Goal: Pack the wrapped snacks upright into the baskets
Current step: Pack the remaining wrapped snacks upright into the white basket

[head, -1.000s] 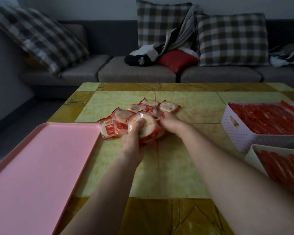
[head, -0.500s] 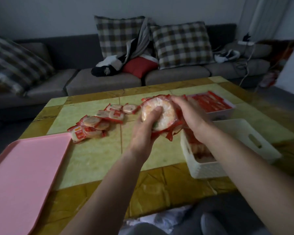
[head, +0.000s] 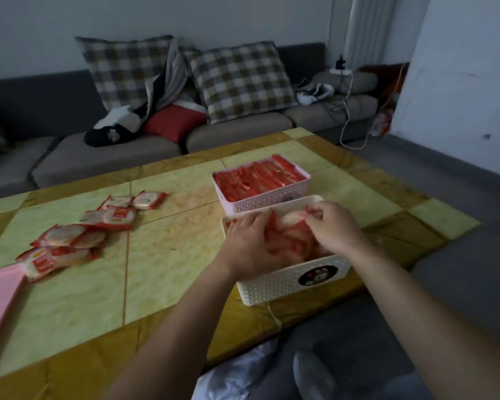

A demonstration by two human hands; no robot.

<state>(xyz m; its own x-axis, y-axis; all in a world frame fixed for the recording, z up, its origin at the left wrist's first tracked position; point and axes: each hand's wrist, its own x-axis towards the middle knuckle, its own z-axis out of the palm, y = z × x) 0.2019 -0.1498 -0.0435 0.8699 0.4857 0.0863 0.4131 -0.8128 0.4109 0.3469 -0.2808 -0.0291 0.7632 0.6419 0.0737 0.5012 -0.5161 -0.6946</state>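
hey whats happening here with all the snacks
A person is packing wrapped snacks into baskets on a tiled table. Both hands, left hand and right hand, are in the white basket, settling a bunch of snacks. The pink basket behind it looks full. Loose snacks wait on the table's left side.

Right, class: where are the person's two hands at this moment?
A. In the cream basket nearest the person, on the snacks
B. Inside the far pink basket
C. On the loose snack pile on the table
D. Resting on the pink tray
A: the left hand and right hand are both in the cream basket, on the red-wrapped snacks there.
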